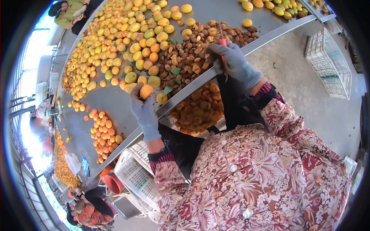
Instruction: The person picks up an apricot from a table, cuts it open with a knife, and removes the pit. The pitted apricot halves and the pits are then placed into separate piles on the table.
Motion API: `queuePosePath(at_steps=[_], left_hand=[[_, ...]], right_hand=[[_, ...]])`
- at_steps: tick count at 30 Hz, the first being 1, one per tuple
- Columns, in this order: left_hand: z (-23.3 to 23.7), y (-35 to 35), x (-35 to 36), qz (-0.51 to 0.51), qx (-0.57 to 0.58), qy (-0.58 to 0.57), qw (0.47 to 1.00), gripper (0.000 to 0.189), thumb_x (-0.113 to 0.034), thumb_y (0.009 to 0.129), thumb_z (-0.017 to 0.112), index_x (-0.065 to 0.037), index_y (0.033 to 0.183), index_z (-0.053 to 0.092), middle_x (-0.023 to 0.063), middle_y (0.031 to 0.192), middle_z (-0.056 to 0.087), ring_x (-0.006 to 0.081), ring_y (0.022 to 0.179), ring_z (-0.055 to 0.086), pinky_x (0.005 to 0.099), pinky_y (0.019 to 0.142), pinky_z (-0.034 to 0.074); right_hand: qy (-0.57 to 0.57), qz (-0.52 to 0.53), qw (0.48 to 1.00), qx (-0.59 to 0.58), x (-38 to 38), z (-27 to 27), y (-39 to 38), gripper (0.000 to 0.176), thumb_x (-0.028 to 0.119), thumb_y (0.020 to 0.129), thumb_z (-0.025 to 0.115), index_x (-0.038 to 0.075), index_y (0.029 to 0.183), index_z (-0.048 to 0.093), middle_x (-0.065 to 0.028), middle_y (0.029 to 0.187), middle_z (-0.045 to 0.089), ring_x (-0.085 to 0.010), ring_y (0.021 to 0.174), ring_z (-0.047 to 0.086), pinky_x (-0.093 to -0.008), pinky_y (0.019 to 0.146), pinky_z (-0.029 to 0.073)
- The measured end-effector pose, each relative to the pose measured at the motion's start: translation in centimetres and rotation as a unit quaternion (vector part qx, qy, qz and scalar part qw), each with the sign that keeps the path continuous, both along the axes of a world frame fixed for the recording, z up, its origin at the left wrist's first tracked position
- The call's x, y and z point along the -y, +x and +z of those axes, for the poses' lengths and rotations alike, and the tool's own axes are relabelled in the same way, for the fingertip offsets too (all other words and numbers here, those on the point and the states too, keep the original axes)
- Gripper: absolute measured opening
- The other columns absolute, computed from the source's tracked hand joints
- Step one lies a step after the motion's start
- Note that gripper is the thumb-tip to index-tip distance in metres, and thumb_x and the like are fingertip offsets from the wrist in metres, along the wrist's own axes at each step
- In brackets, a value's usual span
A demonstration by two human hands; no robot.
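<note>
In my gloved left hand [145, 111] is a whole orange-yellow apricot [146, 91], gripped between thumb and fingers just above the table's near edge. My gloved right hand [236, 64] is closed round the red handle of a small knife [223, 41], its thin blade pointing away from me. Between and beyond my hands lies a heap of brown apricot pits [184, 61] with a few green leaves. Whole apricots [133, 34] spread in a large pile across the metal table [115, 96]. Below the edge, between my knees, a container holds apricot pieces [198, 109].
A smaller apricot pile [104, 133] lies to the left, greener fruit [285, 7] at the far right. White crates stand on the floor at right [327, 61] and beside my left leg [137, 173]. Other people [71, 13] work around the table. A red bucket [113, 183] stands at lower left.
</note>
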State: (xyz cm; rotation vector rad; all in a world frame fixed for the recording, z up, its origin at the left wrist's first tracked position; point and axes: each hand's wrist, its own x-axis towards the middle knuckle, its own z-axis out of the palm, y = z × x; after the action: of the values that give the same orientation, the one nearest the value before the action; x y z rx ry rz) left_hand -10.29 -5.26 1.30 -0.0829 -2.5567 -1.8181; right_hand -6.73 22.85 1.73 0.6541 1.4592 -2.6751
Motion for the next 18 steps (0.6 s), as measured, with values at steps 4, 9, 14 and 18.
queuePosePath(at_steps=[4,9,14,18], left_hand=[[4.1,3.5,-2.1,-0.112,-0.055,0.324,0.938,0.051,0.006,0.078,0.052,-0.003,0.127,0.042,0.0182,0.128,0.046,0.0245,0.105,0.055,0.0377,0.09,0.046],[6.1,5.6,-3.8,-0.17,-0.013,0.482,0.859,0.056,0.004,0.08,0.05,-0.007,0.133,0.037,0.0201,0.129,0.046,0.0277,0.104,0.055,0.0455,0.09,0.046],[5.0,6.0,-3.5,-0.316,0.071,0.603,0.729,0.064,-0.008,0.082,0.049,-0.017,0.142,0.027,0.0156,0.14,0.036,0.0203,0.099,0.046,0.0414,0.093,0.036],[4.6,6.0,-4.2,-0.287,0.051,0.607,0.739,0.061,-0.009,0.076,0.048,-0.015,0.136,0.037,0.0174,0.136,0.041,0.0238,0.089,0.047,0.0413,0.082,0.038]], right_hand=[[-0.03,-0.012,0.998,-0.057,-0.1,-0.1,0.4,0.017,0.015,0.089,0.056,-0.001,0.091,0.062,-0.009,0.062,0.061,-0.0124,0.04,0.053,-0.0225,0.033,0.037],[0.003,0.088,0.989,-0.115,0.6,2.3,2.7,0.029,0.022,0.095,0.044,-0.002,0.104,0.058,-0.0016,0.064,0.055,-0.0057,0.042,0.043,-0.0189,0.038,0.032],[0.064,0.126,0.98,-0.142,1.6,6.4,5.1,0.032,0.035,0.089,0.057,0.003,0.087,0.061,-0.0018,0.059,0.059,-0.0053,0.039,0.048,-0.0179,0.034,0.035],[0.049,0.211,0.969,-0.117,2.5,8.0,6.2,0.039,0.042,0.089,0.054,0.004,0.092,0.06,-0.0018,0.06,0.059,-0.0046,0.039,0.048,-0.0168,0.034,0.034]])
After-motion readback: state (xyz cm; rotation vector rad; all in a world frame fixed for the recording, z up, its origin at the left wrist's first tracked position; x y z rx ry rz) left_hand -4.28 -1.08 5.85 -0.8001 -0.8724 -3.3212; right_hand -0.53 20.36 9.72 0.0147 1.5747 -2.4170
